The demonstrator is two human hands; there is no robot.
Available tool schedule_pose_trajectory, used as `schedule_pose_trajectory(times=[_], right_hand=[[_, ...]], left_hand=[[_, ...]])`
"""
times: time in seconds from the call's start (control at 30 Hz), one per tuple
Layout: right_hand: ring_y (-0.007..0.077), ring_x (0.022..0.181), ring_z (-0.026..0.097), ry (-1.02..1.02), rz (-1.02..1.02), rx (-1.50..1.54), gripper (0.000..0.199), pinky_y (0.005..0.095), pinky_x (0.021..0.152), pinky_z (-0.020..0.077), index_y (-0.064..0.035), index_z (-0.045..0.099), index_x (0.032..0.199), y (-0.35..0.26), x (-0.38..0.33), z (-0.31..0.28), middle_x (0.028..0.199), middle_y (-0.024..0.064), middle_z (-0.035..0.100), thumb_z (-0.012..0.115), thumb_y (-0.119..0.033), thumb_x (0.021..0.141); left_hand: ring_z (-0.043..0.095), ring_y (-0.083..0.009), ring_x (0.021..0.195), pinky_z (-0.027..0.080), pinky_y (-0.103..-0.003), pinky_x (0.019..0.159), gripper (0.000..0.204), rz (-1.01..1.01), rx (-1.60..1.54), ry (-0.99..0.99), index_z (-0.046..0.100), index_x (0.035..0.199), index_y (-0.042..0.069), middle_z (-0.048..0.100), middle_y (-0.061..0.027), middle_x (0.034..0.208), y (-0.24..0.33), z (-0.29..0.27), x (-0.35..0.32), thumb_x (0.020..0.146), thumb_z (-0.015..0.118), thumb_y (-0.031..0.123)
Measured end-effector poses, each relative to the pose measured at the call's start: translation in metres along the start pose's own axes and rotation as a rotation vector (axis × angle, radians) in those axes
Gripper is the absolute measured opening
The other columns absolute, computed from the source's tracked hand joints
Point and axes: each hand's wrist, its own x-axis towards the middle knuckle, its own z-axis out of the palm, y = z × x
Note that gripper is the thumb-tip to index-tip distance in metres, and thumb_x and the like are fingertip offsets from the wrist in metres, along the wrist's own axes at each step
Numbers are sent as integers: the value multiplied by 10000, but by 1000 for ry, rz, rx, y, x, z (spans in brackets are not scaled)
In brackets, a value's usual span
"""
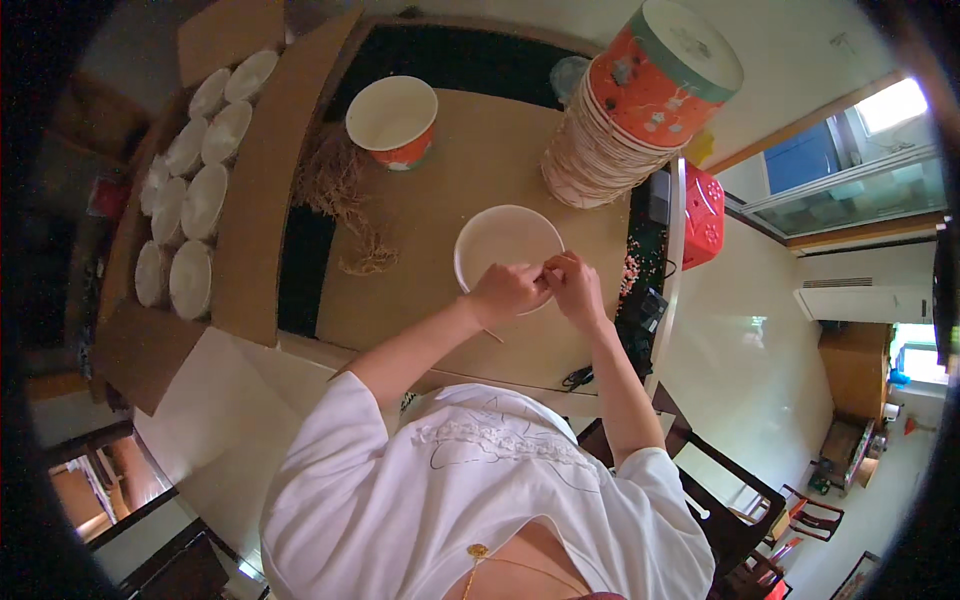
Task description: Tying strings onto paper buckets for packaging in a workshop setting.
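Note:
In front of me a white paper bucket (pixel 505 235) stands on the cardboard sheet, its mouth facing up. My left hand (pixel 508 293) and my right hand (pixel 577 287) meet over its near right rim, with fingertips pinched together. From beneath the left hand sticks out the end of a thin tan cord (pixel 493 336). What lies between the fingertips is too small and covered to make out. A heap of loose tan cords (pixel 345 190) lies on the left, beside a second paper bucket (pixel 393 115) with an orange and green printed outside.
A tall stack of upturned orange printed buckets (pixel 655 85) with cords round their rims rises at the far right. On the left stands an open carton (pixel 270 160) holding several white nested stacks. A red plastic stool (pixel 703 215) is past the table's right edge.

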Motion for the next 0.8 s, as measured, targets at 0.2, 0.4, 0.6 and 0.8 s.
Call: schedule_pose_trajectory(times=[0.2, 0.4, 0.6, 0.8], right_hand=[[272, 674, 600, 160, -102, 176, 62, 346, 595, 476, -19, 598, 813, 4, -8, 4, 891, 120, 553, 611, -74, 788], [176, 641, 594, 236, -145, 337, 68, 263, 566, 471, 18, 575, 842, 3, -15, 20, 890, 101, 573, 586, -47, 824], [195, 666, 571, 374, -88, 393, 85, 286, 592, 461, 2, 581, 845, -3, -25, 34, 888, 103, 581, 602, -79, 832], [146, 673, 556, 587, 25, 580, 58, 249, 595, 454, -7, 591, 835, 1, -24, 60, 856, 69, 576, 617, -57, 826]], left_hand=[[593, -200, 677, 488, -312, 573, 128, -245, -193, -75, 607, 778, 60, 547, -64, 752, 6, -10, 0, 773, 644, 183], [549, -132, 590, 429, -269, 490, 94, -608, -1060, -58, 604, 797, 56, 554, -21, 711, -12, 2, -7, 783, 624, 147], [442, -90, 509, 272, -191, 401, 107, -1418, -1855, -220, 579, 795, 28, 521, -29, 674, -16, -2, 1, 836, 563, 126], [412, -87, 469, 248, -214, 376, 152, -1394, -1972, -274, 575, 751, 28, 507, -29, 652, -26, 10, -6, 855, 536, 130]])
